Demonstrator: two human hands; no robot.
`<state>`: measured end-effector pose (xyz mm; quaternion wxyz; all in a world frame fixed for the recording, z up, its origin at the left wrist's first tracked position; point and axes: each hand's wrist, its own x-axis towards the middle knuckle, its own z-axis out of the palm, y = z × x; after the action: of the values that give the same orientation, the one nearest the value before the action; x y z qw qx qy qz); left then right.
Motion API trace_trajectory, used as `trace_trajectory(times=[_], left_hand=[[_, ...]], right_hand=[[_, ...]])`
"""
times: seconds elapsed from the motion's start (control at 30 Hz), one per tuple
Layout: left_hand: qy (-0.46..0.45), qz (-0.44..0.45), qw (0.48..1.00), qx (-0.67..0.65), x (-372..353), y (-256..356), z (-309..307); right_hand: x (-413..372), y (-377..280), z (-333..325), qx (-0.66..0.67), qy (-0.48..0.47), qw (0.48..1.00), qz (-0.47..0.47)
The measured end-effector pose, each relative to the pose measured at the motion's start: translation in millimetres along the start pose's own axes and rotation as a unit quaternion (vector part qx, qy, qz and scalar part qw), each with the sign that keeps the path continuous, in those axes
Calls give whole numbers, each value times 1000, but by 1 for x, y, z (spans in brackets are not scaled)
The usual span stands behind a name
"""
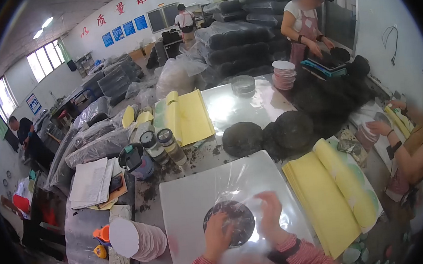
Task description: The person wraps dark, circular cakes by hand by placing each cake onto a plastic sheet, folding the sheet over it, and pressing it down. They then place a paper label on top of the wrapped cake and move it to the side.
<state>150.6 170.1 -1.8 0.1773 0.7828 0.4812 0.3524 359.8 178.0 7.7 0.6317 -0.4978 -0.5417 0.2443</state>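
Observation:
A round black disc (234,216) lies on a shiny metal sheet (187,202) in front of me, with clear plastic film (243,194) over and beside it. My left hand (218,234) rests on the left part of the disc, its fingers apart. Just right of the disc, my right hand (270,213) is raised and bent toward the film. Motion blurs its fingers, so I cannot make out whether they grip the film.
Stacked white discs (143,240) stand left; yellow sheets (319,203) lie right. Beyond are black round pads (244,138), two bottles (172,147) and a dark bucket (137,161). Co-workers (307,22) work at the back right and at the right side (413,142).

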Motion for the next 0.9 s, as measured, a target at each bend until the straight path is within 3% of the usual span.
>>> trace_trajectory(times=[0.03,0.07,0.1,0.13,0.17,0.2,0.23,0.27,0.3,0.33,0.37,0.4,0.43,0.47,0.53,0.6,0.63,0.67,0.77,0.83,0.87,0.9], left_hand=[[-3,-5,1000,-1,1,1,2],[-13,-63,998,-11,5,8,1],[-22,-119,992,-19,4,14,-1],[-26,-121,992,-17,2,18,-2],[-3,-163,982,-96,4,20,-4],[19,-207,963,-174,4,20,-6],[104,-126,976,-145,2,13,-4],[98,-128,976,-143,-2,11,-8],[114,-57,989,-81,-4,7,-11],[133,12,991,-23,-5,7,-10],[26,36,998,-50,-7,6,-10],[21,23,998,-60,-5,8,-6],[-33,27,999,26,2,8,-2],[-86,36,989,115,2,9,0],[-93,40,985,140,2,15,0],[-135,37,977,162,3,20,-2],[-132,47,978,155,4,21,-2],[-137,44,976,161,3,19,-3],[-163,51,971,165,-2,20,-3],[-174,35,969,174,0,18,-3],[-171,44,969,172,-1,17,-3],[-175,39,969,170,-2,16,-3]], right_hand=[[11,15,10,-1,-2,1000,5],[29,30,31,155,41,967,197],[38,49,50,302,86,872,375],[37,71,66,358,14,861,362],[37,24,65,251,-102,920,283],[36,-27,59,136,-215,947,196],[22,-25,57,140,-214,946,202],[-1,-20,52,29,-267,963,-31],[-17,-15,46,-89,-303,912,-263],[-23,-7,43,-95,-307,911,-258],[-33,4,39,-132,-318,916,-203],[-46,7,34,-168,-330,918,-144],[-36,-6,35,-183,-386,903,-38],[-40,-4,30,-184,-392,901,-33],[-32,6,20,-174,-408,887,-127],[-23,-14,-26,-174,-243,943,-146],[-8,-5,-67,-286,-203,910,-223],[5,-20,-105,-326,-71,935,-124],[40,62,-272,-550,136,823,42],[35,112,-383,-741,174,623,184],[28,104,-384,-740,184,620,184],[21,92,-376,-733,116,630,230]])
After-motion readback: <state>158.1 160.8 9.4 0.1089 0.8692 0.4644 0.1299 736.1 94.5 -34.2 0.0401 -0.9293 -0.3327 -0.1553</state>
